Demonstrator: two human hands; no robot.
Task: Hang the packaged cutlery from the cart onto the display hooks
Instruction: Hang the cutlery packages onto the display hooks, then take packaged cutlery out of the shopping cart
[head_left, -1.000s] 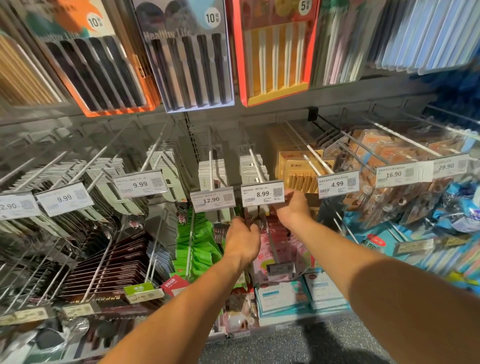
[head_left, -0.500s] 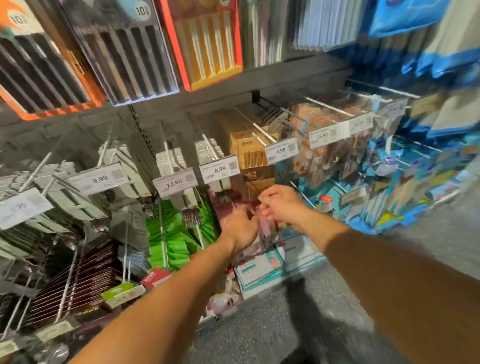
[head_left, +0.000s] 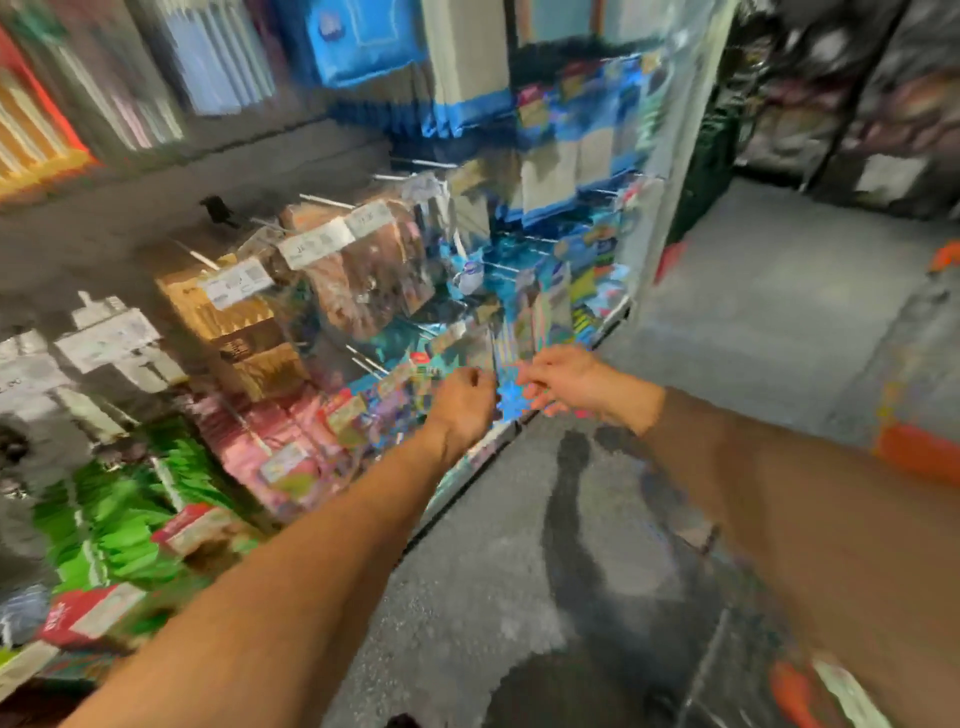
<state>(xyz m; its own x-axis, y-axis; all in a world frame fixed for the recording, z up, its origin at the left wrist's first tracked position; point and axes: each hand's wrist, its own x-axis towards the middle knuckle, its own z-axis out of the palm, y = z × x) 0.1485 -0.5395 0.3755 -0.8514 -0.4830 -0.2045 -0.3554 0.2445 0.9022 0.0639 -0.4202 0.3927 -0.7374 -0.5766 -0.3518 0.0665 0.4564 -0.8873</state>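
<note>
Both hands are hovering at twelve o'clock, blurred: curled left hand (head_left: 464, 396), looser right hand (head_left: 558, 378), holding nothing I can tell; light, stiff cutlery packs probably want pinching by the hang-tab.

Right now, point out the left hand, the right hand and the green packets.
left hand (head_left: 464, 402), head view, on the back of the curled hand.
right hand (head_left: 563, 376), head view, on the back of the hand.
green packets (head_left: 124, 525), head view, mid-stack, lower left.

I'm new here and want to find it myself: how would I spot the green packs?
Start at the display rack on the left. Drop to its lower rows, left of the left hand. The green packs hang there, the only bright green stock, beside pink packs.
</note>
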